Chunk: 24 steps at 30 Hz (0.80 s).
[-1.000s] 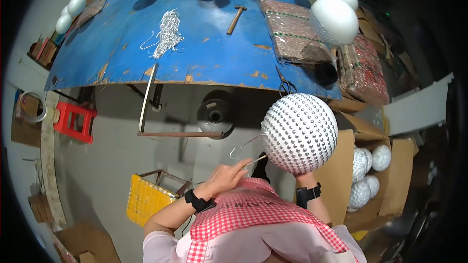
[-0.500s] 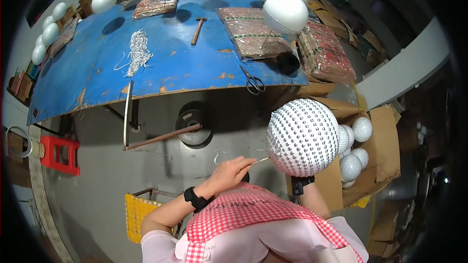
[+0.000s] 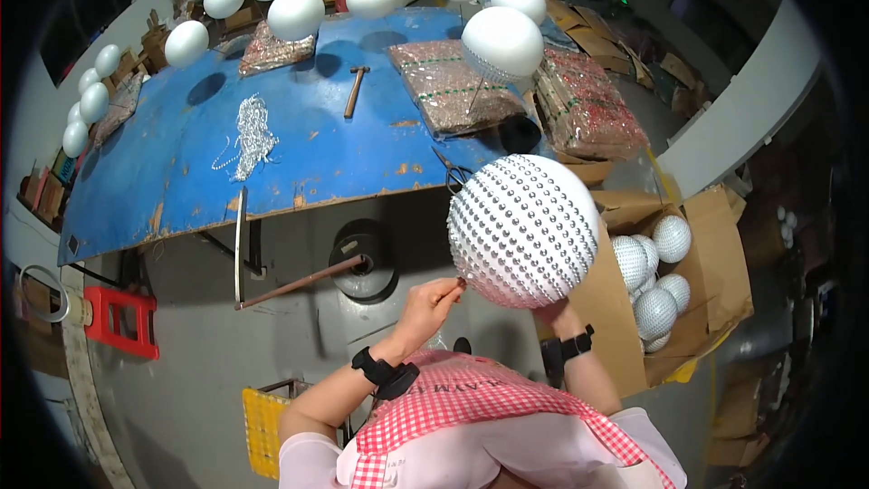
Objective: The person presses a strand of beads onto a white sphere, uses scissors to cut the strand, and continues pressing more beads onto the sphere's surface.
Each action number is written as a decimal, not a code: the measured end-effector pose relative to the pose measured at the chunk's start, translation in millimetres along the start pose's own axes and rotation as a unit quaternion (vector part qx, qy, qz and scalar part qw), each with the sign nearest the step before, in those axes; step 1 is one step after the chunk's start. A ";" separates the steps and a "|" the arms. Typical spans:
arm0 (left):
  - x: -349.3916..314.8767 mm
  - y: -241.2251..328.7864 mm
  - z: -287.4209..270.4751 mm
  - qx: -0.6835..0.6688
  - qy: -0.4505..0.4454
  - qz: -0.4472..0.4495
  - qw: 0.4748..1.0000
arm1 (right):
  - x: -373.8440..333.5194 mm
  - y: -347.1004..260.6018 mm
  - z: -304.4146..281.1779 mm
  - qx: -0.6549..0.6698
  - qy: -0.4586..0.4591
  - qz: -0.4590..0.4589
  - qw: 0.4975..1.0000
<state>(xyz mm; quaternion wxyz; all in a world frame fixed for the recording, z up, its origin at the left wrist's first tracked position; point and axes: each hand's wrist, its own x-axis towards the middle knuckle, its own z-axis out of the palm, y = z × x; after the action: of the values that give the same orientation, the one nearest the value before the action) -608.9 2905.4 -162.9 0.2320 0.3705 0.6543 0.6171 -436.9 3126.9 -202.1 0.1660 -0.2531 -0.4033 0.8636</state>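
Note:
A large white ball [image 3: 525, 231], covered with rows of shiny silver studs, is held up in front of me. My right hand [image 3: 557, 312] is under it and bears it from below; its fingers are mostly hidden behind the ball. At the ball's lower left edge, my left hand [image 3: 430, 308] pinches thumb and fingers together on what looks like the end of a thin bead string, hardly visible now. Ahead on the table lies a heap of silver bead strings [image 3: 253, 140]. Black-handled scissors [image 3: 453, 172] lie at the table edge, partly covered by the ball.
A blue table [image 3: 308, 154] carries a hammer [image 3: 357, 92], plastic-wrapped packs [image 3: 457, 81] and several plain white balls on thin rods [image 3: 502, 41]. At right, an open carton [image 3: 715, 263] holds studded balls. A metal bar [image 3: 303, 282], red stool [image 3: 122, 321] and yellow stool [image 3: 262, 426] stand below.
The studded ball has moved left and up, now overlapping the scissors. My left hand has closed in on its edge; the thin strand between them no longer shows. More of my right hand shows.

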 end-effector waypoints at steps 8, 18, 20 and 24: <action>5.8 -9.4 25.6 0.185 0.080 0.133 0.970 | -9.8 -12.7 30.4 0.212 -0.026 0.062 0.975; 15.7 0.2 62.6 0.220 -0.012 0.154 0.963 | -30.2 -8.3 -49.3 0.248 -0.097 -0.019 0.964; 15.2 -0.2 72.0 0.195 -0.031 0.124 0.972 | -25.9 -12.3 -55.8 0.247 -0.091 -0.025 0.964; 7.7 -7.6 83.1 0.143 -0.074 -0.027 0.987 | -18.3 -27.1 -69.4 0.247 -0.083 -0.031 0.965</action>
<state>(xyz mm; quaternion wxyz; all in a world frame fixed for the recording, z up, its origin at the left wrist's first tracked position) -552.0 2964.5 -180.1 0.2412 0.4266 0.7264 0.4818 -380.0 3177.2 -213.4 0.2158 -0.1194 -0.1979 0.9487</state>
